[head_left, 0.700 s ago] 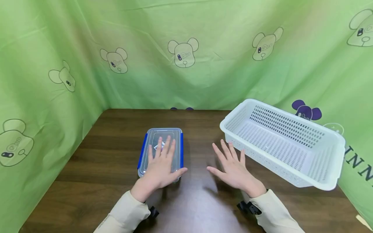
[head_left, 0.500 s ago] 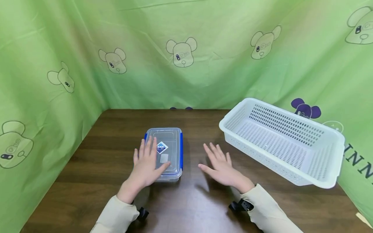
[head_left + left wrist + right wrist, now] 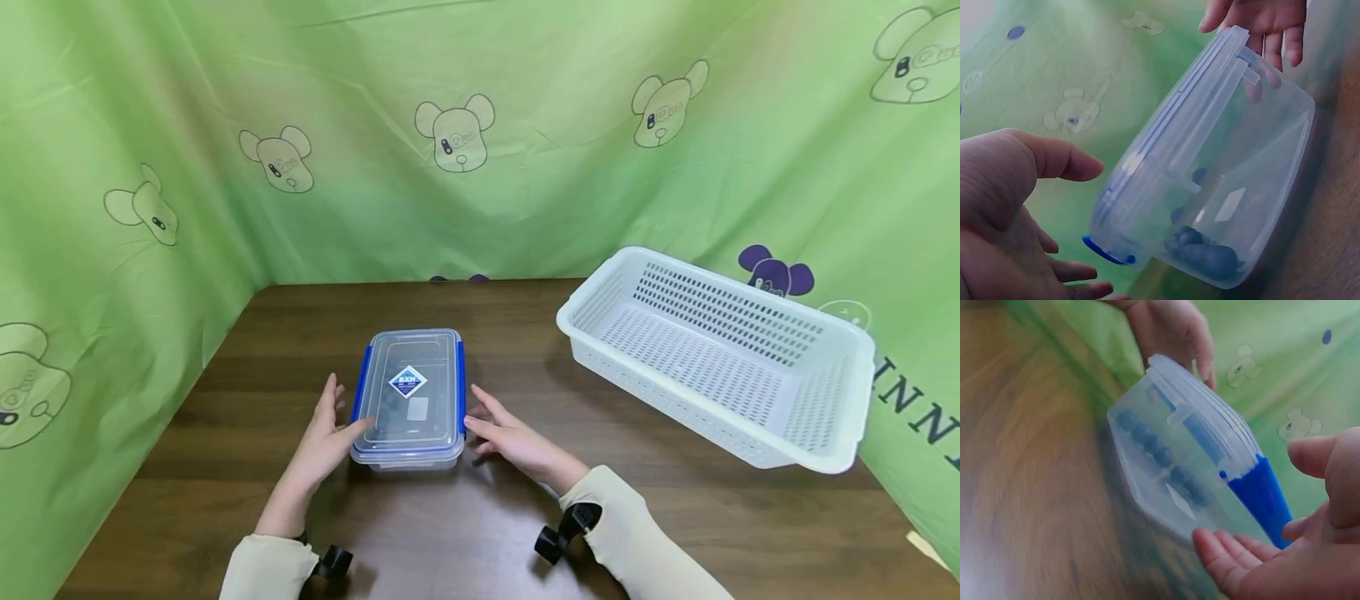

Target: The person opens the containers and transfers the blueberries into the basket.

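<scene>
A clear plastic food container (image 3: pixel 435 354) with a lid and blue side latches stands on the table, a blue-and-white diamond label on its lid. My left hand (image 3: pixel 318 446) is at its left side, fingers spread and the thumb reaching over the near left corner in the head view. On the other side, my right hand (image 3: pixel 521 437) has its fingertips right at the blue latch (image 3: pixel 1260 494), the palm turned toward the container. Several dark round balls (image 3: pixel 1154 447) show through the wall, lined up along the bottom. Neither hand is curled round the container.
A white perforated plastic basket (image 3: pixel 690 417) stands at the right, angled on the dark wooden table (image 3: pixel 247 417). Green cloth (image 3: pixel 360 208) printed with bear heads hangs behind and along both sides.
Both hands have moved from spread palm-down, the left one over the lid, to either side of the container, palms turned inward. The lid's label has come into view. The container stays in place.
</scene>
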A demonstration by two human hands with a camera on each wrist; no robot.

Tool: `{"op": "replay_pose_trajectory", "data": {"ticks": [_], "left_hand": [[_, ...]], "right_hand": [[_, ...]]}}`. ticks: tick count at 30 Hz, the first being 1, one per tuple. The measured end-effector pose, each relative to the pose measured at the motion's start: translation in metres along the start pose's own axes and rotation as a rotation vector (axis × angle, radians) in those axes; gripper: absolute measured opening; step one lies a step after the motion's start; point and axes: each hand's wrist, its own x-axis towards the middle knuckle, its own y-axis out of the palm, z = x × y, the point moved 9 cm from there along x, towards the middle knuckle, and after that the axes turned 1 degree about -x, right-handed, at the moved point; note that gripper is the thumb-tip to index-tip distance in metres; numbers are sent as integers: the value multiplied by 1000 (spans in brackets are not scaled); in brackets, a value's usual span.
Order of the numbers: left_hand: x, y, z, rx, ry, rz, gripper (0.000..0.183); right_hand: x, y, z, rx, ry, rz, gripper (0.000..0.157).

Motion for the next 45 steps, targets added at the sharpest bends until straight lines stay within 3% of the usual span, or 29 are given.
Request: {"op": "replay_pose_trajectory", "data": {"ticks": [4, 10, 19, 26, 39, 45], "left_hand": [[0, 4, 12, -86, -46, 17, 100], [0, 7, 24, -183, -75, 12, 99], [2, 6, 31, -249, -104, -10, 98], [4, 6, 30, -280, -101, -27, 90], [3, 10, 28, -305, -97, -18, 81], [4, 9, 26, -316, -89, -17, 81]], "right_hand": [[6, 7, 1, 129, -38, 4, 71], [13, 7, 2, 180, -85, -5, 70], [19, -2, 1, 172, -78, -68, 68], [26, -5, -1, 151, -10, -93, 65], [31, -3, 6, 40, 84, -92, 58], [35, 1, 12, 16, 115, -15, 51]]}}
